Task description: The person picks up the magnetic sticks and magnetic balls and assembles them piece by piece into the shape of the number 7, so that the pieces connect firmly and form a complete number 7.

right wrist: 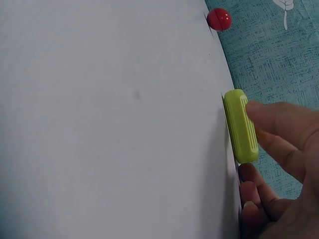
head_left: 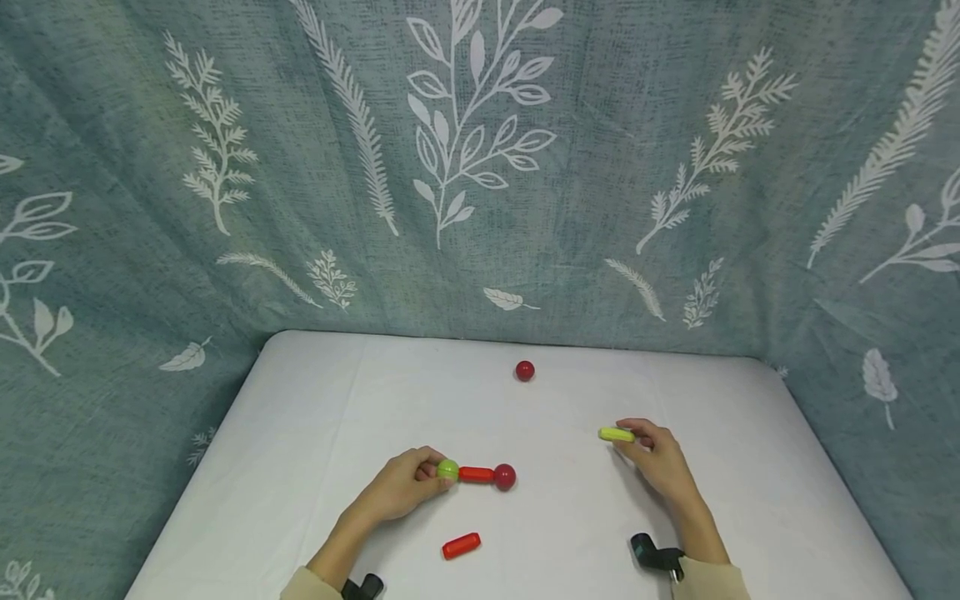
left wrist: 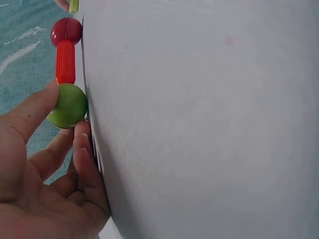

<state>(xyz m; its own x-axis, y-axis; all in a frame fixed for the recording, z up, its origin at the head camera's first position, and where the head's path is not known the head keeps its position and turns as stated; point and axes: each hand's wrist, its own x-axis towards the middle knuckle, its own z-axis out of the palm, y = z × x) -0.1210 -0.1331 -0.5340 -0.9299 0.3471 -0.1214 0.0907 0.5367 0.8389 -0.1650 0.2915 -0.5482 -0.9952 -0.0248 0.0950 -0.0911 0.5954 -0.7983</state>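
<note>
Between the two hands, per the head view, a row of three pieces extends from the left hand (head_left: 401, 483) toward the right: a glossy green ball (head_left: 447, 471), a red plastic-looking rod (head_left: 476, 475) and a glossy dark-red ball (head_left: 505, 477). The left hand's fingers are nearly closed on the green ball; the dark-red end has no hand on it, so a knock there could bend or part the row. Well to the right of it, the right hand (head_left: 660, 462) pinches a yellow-green plastic-looking rod (head_left: 617, 434), one end pointing left. A loose red plastic-looking rod (head_left: 461, 546) lies on the white cloth-covered table (head_left: 562, 525), nearer the person than the left hand's fingertips, where a forearm could sweep it aside. Beyond both hands sits a separate glossy red ball (head_left: 525, 371); being round, it could roll off the far edge if nudged. Left wrist view: thumb and fingertips grip the green ball, with the red rod meeting it close to the thumb tip. Whether the pieces lock or merely touch cannot be told; a smooth ball may turn under fingertips and skew the row. Right wrist view: the thumb presses the grooved face of the yellow-green rod, fingers opposite; an off-centre or slack pinch could let it pivot or drop.
</note>
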